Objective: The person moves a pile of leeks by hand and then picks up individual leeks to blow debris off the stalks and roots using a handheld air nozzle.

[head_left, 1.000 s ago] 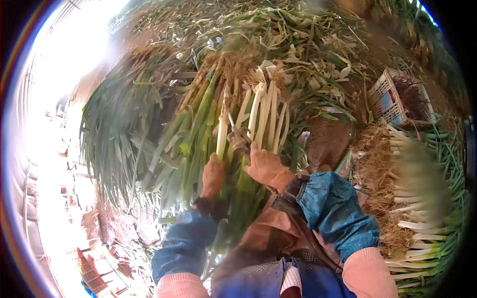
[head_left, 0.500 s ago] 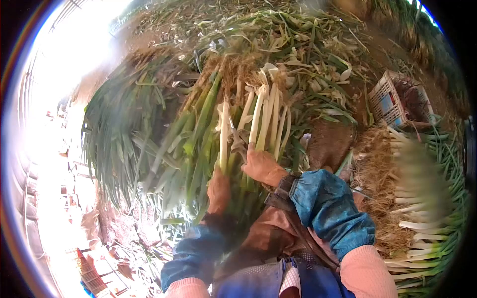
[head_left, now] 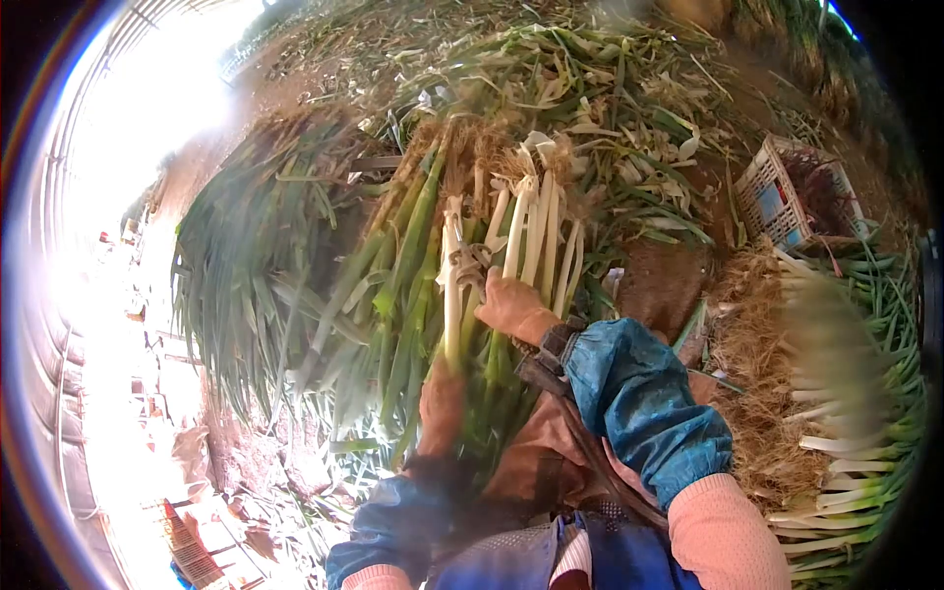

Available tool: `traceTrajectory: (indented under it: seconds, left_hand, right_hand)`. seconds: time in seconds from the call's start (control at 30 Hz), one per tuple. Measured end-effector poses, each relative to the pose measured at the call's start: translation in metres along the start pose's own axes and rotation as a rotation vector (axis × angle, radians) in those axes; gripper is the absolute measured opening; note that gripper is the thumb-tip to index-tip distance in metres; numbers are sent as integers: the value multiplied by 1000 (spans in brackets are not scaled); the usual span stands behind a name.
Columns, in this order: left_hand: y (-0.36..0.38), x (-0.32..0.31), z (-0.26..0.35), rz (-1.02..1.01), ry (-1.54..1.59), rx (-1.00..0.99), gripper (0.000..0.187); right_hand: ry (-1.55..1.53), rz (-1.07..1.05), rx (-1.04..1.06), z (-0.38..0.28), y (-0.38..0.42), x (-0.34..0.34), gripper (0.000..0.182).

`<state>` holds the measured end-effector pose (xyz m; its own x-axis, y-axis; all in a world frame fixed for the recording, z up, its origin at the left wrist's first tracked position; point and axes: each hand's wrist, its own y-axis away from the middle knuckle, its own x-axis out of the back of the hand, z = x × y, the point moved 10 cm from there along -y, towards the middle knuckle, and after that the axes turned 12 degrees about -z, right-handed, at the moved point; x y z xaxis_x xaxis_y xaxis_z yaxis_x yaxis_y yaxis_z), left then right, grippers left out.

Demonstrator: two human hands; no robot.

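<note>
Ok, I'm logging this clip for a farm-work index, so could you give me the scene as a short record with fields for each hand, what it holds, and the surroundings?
setting: outdoor dirt ground strewn with green trimmings
left hand: left hand, gloved, gripping a long white-and-green scallion stalk
right hand: right hand, gloved, holding small metal scissors against that stalk
in front: large pile of green scallions
right side: stacked cleaned white scallions; white plastic crate
</note>
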<state>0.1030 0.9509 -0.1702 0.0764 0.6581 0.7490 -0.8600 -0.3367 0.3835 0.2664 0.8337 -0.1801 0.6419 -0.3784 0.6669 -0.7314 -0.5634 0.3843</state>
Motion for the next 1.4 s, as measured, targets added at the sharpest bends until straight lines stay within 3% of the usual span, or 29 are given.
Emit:
traceTrajectory:
  seconds: [0.13, 0.23, 0.33, 0.37, 0.47, 0.57, 0.63, 0.67, 0.73, 0.83, 0.93, 0.97, 1.03, 1.13, 1.23, 1.3, 1.4]
  left_hand:
    - [6, 4, 9, -32, 72, -10, 41]
    - [10, 22, 28, 46, 131, -71, 39]
    - [-10, 23, 23, -6, 407, -77, 30]
    - [-6, 36, 56, 36, 447, -141, 27]
    - [-48, 18, 57, 82, 260, -189, 25]
    - [-54, -32, 66, 106, 45, -481, 34]
    - [-34, -56, 88, 61, -72, -551, 39]
    - [-33, -67, 83, -99, -170, -308, 39]
    - [-28, -59, 70, -88, -152, -127, 38]
    - [-23, -38, 67, -107, -35, -216, 26]
    - [-28, -25, 69, -141, -385, -415, 21]
    - [-51, -18, 46, -104, -317, -365, 19]
    - [-68, 24, 44, 221, -453, -326, 17]
    - [-109, 44, 34, 365, -504, -278, 17]
    - [-154, 28, 20, 431, -671, -301, 16]
    - [-162, 32, 26, 400, -617, -187, 16]
    - [-160, 34, 26, 227, -511, -43, 17]
  right_hand:
    - [-22, 39, 34, 3, -4, 0, 44]
    - [-100, -102, -16, -1, 17, -3, 58]
    - [-50, -126, 75, -27, 58, 1, 60]
    - [-32, -104, 129, -26, 67, 0, 59]
    - [-25, -24, 58, -17, 92, 21, 57]
    - [32, 64, 88, -7, 98, 24, 56]
    - [15, 105, 40, 14, 93, 29, 55]
    - [-28, 140, 3, 36, 83, 37, 54]
    - [-65, 166, -31, 44, 77, 47, 53]
    - [-46, 41, -17, 21, 89, 47, 53]
    - [1, -21, 135, 14, 86, 5, 51]
    - [-84, -29, 58, 23, 85, 7, 54]
    - [-114, 29, 49, 29, 80, 16, 57]
    - [-82, 14, 60, 24, 78, 14, 61]
    - [-100, -18, 67, 20, 77, 0, 59]
    - [-142, -77, 88, 10, 80, 4, 58]
    - [-154, -94, 123, -3, 85, 5, 56]
